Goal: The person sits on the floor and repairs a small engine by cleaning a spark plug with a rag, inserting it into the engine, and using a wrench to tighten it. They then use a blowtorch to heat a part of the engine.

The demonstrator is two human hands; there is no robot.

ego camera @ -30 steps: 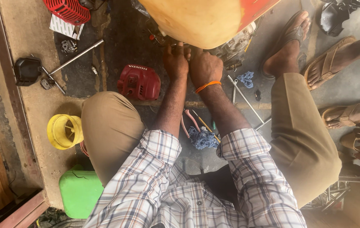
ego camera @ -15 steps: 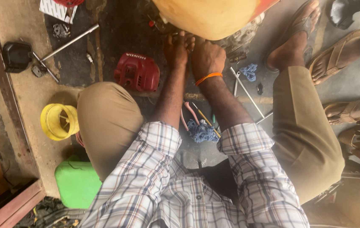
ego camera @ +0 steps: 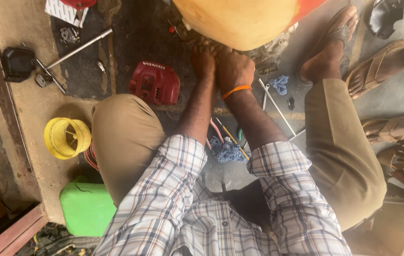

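Observation:
I squat on the floor and both arms reach forward to a small engine under a big yellow-orange tank. My left hand and my right hand press side by side against the engine just below the tank. The fingertips of both are hidden under the tank, so any grip cannot be seen. An orange band circles my right wrist. Between my knees lie a blue rag and thin hand tools.
A red engine cover lies left of my hands. Further left are a yellow round part, a green container, a black part and a metal rod. Other people's sandalled feet stand at the right.
My head has shifted, so the floor items sit a little higher and further left in view. Both hands stay at the same spot under the tank.

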